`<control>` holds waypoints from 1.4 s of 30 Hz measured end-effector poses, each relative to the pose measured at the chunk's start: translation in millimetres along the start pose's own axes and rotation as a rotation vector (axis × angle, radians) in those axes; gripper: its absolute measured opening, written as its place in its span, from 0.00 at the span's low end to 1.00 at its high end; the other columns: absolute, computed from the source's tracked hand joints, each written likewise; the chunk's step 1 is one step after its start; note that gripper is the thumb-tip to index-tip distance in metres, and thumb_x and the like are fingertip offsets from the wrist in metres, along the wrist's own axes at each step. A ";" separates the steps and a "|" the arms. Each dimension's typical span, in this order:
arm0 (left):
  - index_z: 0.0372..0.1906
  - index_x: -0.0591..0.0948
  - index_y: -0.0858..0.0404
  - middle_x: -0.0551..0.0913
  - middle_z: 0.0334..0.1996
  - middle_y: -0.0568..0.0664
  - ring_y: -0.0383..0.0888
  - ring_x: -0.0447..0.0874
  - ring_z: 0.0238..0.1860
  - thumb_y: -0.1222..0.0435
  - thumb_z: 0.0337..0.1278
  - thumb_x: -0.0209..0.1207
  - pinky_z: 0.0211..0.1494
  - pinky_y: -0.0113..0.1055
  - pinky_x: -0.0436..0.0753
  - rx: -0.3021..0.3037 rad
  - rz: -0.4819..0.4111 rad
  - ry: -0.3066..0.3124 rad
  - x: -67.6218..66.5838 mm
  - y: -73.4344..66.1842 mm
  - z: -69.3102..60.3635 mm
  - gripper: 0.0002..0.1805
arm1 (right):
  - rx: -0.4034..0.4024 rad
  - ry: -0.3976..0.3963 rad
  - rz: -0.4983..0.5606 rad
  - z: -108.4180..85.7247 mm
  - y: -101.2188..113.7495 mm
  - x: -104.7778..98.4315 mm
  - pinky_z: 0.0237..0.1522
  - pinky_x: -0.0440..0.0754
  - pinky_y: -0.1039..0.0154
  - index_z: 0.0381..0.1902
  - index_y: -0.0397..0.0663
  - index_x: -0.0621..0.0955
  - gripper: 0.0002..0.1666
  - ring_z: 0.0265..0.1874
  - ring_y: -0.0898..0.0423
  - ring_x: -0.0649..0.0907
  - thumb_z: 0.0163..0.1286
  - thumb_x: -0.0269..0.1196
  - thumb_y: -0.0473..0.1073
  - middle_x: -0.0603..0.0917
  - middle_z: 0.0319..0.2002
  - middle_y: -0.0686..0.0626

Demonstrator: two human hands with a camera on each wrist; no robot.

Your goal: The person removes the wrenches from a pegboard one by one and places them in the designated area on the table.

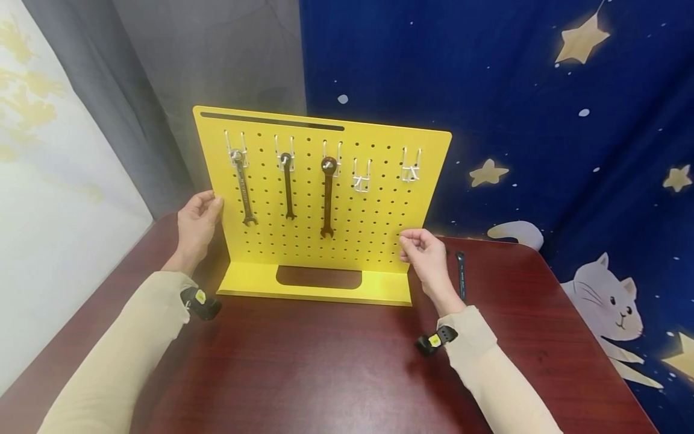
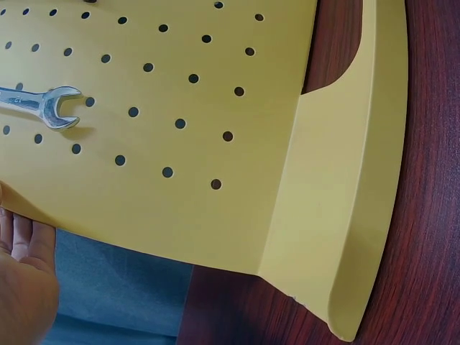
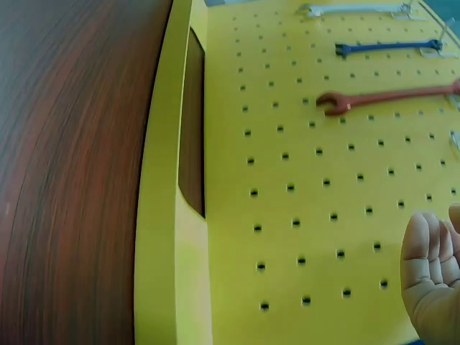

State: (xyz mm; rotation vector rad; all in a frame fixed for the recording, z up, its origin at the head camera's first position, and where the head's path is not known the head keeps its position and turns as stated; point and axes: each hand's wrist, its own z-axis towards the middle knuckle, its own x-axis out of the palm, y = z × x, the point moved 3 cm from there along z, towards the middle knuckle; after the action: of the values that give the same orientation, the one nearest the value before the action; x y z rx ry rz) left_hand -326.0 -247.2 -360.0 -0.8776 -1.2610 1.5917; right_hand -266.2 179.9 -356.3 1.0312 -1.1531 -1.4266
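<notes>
A yellow pegboard [image 1: 336, 247] stands on the table on its folded base. My left hand [image 1: 197, 223] grips its left edge, the thumb at the front and the fingers [image 2: 25, 241] behind. Beside the right edge is my right hand [image 1: 425, 256], loosely curled in front of the board and holding nothing; its fingers [image 3: 424, 251] show in the right wrist view. From white hooks hang a chrome combination wrench [image 1: 244, 190], a smaller dark blue combination wrench [image 1: 288, 187] and a reddish combination wrench [image 1: 328, 199]. Two hooks at the right, a lower hook [image 1: 361, 178] and an outer hook [image 1: 411, 169], carry nothing.
Another dark blue wrench [image 1: 461, 274] lies on the reddish-brown table [image 1: 325, 361] to the right of the board, partly behind my right wrist. A blue curtain [image 1: 390, 60] with stars and a grey curtain [image 1: 217, 54] hang behind.
</notes>
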 end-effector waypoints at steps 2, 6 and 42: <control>0.42 0.75 0.50 0.77 0.35 0.35 0.31 0.74 0.39 0.58 0.62 0.58 0.45 0.20 0.74 -0.004 0.007 0.003 0.2 -0.3 -0.3 0.06 | -0.005 0.013 0.022 -0.2 1.8 9.4 0.29 0.83 0.71 0.46 0.26 0.75 0.13 0.21 0.63 0.80 0.65 0.60 0.31 0.81 0.25 0.53; 0.43 0.76 0.51 0.77 0.35 0.36 0.31 0.74 0.39 0.58 0.62 0.58 0.45 0.20 0.74 -0.003 0.000 0.001 0.8 -0.8 -0.3 0.06 | -0.023 0.051 0.032 -0.1 5.7 27.8 0.34 0.84 0.68 0.46 0.26 0.76 0.13 0.25 0.63 0.82 0.65 0.60 0.30 0.83 0.34 0.39; 0.40 0.76 0.51 0.78 0.33 0.35 0.31 0.74 0.38 0.60 0.62 0.58 0.43 0.19 0.74 -0.003 -0.017 -0.014 1.3 1.9 0.2 0.04 | -0.082 0.156 -0.081 16.3 20.4 120.2 0.55 0.78 0.62 0.53 0.39 0.77 0.19 0.50 0.49 0.80 0.64 0.62 0.34 0.81 0.51 0.42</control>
State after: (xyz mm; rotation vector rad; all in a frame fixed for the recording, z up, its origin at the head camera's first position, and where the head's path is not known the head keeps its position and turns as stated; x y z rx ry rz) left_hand -327.0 -246.2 -361.8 -0.8570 -1.2772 1.5854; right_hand -296.0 62.2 -336.8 1.1211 -0.9424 -1.4178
